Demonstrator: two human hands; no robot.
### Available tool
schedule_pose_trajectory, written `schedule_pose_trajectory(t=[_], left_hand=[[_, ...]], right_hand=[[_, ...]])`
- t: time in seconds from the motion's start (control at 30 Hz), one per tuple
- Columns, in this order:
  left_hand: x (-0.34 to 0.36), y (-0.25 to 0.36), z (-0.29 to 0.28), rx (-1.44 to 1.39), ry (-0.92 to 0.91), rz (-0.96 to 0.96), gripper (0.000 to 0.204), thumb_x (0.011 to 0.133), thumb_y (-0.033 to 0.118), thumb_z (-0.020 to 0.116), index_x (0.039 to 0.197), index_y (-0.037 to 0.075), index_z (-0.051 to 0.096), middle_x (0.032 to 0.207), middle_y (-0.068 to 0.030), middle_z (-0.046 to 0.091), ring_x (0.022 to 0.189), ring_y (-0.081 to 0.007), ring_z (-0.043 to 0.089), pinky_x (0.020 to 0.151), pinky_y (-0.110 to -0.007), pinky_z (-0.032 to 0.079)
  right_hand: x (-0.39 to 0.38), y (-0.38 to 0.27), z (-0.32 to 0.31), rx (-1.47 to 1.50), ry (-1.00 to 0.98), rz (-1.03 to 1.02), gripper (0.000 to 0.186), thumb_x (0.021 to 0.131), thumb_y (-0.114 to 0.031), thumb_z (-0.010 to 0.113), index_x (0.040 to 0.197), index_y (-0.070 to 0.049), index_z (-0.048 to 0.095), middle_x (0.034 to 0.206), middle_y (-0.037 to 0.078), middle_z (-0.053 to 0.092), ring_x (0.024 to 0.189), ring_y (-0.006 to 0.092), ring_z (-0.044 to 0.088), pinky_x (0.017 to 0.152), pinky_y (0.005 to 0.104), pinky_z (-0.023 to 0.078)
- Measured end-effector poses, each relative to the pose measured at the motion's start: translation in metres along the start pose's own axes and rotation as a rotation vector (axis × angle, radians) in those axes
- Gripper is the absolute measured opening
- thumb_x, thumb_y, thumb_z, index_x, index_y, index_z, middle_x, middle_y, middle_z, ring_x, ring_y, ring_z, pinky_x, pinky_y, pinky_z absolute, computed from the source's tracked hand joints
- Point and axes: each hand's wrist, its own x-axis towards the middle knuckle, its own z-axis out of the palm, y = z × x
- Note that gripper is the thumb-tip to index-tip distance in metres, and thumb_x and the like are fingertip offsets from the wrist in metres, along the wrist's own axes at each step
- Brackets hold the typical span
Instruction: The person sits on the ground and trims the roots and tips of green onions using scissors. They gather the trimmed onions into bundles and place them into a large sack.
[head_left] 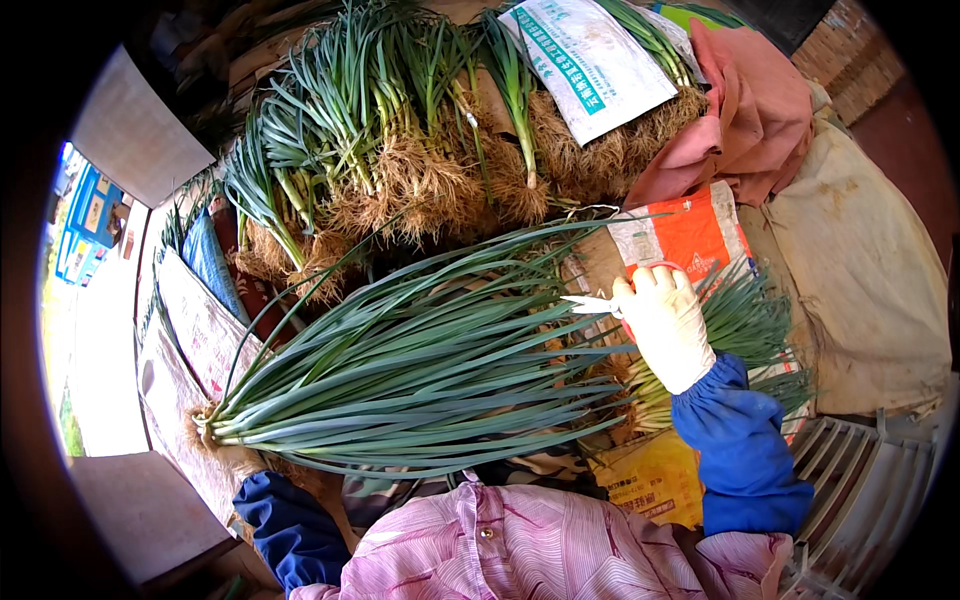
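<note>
A long bunch of green onions [430, 350] stretches across my lap, its leaf tips pointing right. My left hand [238, 460], gloved, grips the bunch by its root end at the left, with the fingers mostly hidden under the stalks. In my right hand [662, 325], wearing a pale glove, is a pair of scissors [594, 305] with red handles. The blades point left, slightly parted, over the leaf tips. Below and right of that hand lies another pile of green onions [750, 330], partly covered by my arm.
Heaped green onions with bushy brown roots [410, 190] fill the far side, a white printed sack [590, 70] lying over some. A reddish cloth [760, 110] and a beige cloth [860, 260] drape at the right. A slatted chair [850, 490] stands near right, beside a yellow bag [650, 480].
</note>
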Motion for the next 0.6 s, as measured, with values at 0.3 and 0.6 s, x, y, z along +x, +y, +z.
schedule_pose_trajectory(t=[0.3,0.6], left_hand=[[0.003,0.002,0.002,-0.072,0.013,0.005,0.042,0.078,0.014,0.067,0.116,0.004,0.054,0.096,-0.0124,0.059,0.089,-0.0228,0.061,0.083,-0.039,0.055],[0.0,0.004,0.012,0.02,-0.025,0.002,0.035,0.081,0.016,0.063,0.114,0.005,0.054,0.096,-0.0077,0.059,0.091,-0.0204,0.06,0.088,-0.037,0.052]], right_hand=[[-0.01,0.036,0.02,-0.026,-0.141,0.171,0.012,0.081,-0.019,0.062,0.088,-0.01,0.061,0.082,0.007,0.059,0.082,0.0238,0.061,0.074,0.0377,0.047],[0.01,0.01,0.039,0.103,-0.214,0.167,0.023,0.076,-0.022,0.068,0.093,-0.009,0.059,0.088,0.007,0.059,0.086,0.0246,0.061,0.076,0.0377,0.047]])
